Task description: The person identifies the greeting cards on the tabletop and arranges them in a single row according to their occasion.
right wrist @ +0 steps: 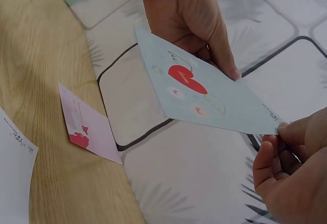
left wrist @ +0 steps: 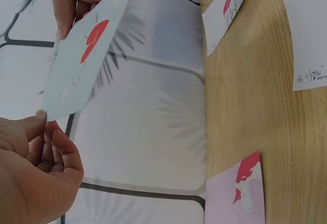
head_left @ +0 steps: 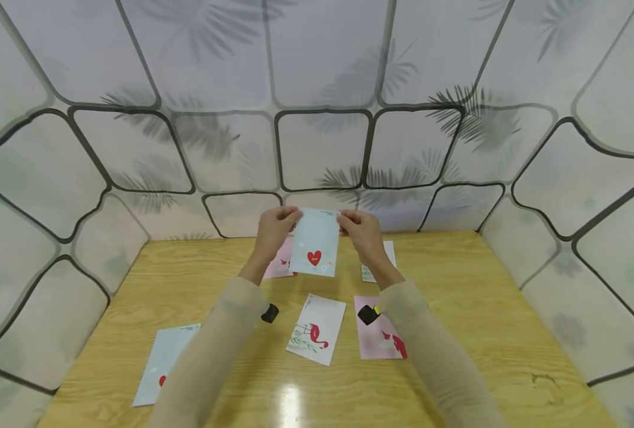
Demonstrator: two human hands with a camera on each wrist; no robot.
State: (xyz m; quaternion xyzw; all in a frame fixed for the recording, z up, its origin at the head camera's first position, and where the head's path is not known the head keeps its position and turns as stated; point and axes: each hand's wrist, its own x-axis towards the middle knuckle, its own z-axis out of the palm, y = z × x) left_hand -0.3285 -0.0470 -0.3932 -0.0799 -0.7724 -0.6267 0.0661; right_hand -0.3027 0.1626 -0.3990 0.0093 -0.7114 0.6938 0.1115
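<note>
Raised above the far part of the table is a pale blue card (head_left: 314,238) with a red heart near its lower edge. My left hand (head_left: 275,230) pinches its upper left corner between thumb and fingers. At the upper right corner my right hand (head_left: 363,233) pinches it the same way. Both wrist views show the heart side of the card (left wrist: 76,76), with the thumbs on its face. Below it on the table lie a white flamingo card (head_left: 317,330) and a pink card (head_left: 379,333), partly covered by the right sleeve.
Another blue heart card (head_left: 164,362) lies at the left, partly behind the left sleeve. A pink card (head_left: 279,264) and a white card (head_left: 368,273) lie at the back of the wooden table (head_left: 488,333). Patterned fabric (head_left: 322,148) rises behind the table and at its sides.
</note>
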